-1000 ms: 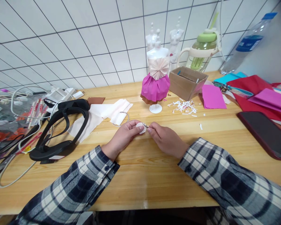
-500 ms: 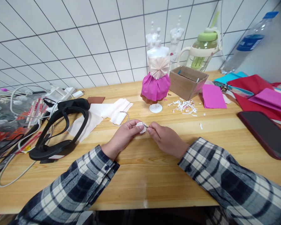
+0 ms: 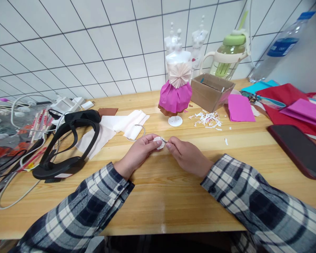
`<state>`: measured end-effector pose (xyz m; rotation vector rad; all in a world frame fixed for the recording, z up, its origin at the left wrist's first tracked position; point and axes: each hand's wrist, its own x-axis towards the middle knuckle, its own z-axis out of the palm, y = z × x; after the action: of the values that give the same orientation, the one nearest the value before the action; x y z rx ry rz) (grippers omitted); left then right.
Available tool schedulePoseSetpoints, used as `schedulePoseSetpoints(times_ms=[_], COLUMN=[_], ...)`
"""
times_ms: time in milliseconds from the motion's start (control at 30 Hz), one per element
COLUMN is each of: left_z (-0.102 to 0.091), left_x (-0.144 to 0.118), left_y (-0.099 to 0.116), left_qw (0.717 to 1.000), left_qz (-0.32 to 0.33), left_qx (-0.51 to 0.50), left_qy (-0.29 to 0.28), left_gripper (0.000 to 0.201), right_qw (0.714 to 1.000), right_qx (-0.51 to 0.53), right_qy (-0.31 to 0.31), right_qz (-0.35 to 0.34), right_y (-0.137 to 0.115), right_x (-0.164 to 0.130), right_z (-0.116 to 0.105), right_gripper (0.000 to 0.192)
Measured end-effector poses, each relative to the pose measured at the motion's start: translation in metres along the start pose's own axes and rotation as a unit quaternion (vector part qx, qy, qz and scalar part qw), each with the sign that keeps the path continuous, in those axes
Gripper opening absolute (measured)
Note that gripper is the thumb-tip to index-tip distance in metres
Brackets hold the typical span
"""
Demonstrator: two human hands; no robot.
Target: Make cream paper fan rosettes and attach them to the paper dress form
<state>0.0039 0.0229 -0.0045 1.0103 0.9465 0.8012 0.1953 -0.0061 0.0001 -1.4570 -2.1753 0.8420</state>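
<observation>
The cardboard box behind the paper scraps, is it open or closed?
Open: the cardboard box shows its dark inside, with no flaps over the top.

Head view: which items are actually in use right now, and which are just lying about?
In use:
- left hand, holding a small white piece
- right hand, pinching a thin tool against that piece

Lying about:
- mannequin in pink paper dress
- cardboard box
- paper scraps
- black headband
- phone
- coloured paper sheets
</observation>
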Motion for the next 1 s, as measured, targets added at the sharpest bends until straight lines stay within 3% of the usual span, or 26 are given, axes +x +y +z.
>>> schedulePoseSetpoints(times_ms=[667, 1000], left_z=[-0.0007, -0.007], left_x=[0.0008, 0.0012], left_y=[0.0005, -0.0022], left_qw=[1.0, 0.994], left_qz=[-0.001, -0.004], left_qx=[0.021, 0.107], left_qy=[0.004, -0.019], left_gripper=[0.025, 0.029], right_qw=[1.0, 1.0], right_qx=[-0.011, -0.009], right_qy=[-0.011, -0.006], right_qz=[0.003, 0.003], right_y=[0.0002, 0.0], right_x=[0.0005, -0.0002], right_z=[-0.0027, -0.0022], right_gripper=[0.028, 0.028])
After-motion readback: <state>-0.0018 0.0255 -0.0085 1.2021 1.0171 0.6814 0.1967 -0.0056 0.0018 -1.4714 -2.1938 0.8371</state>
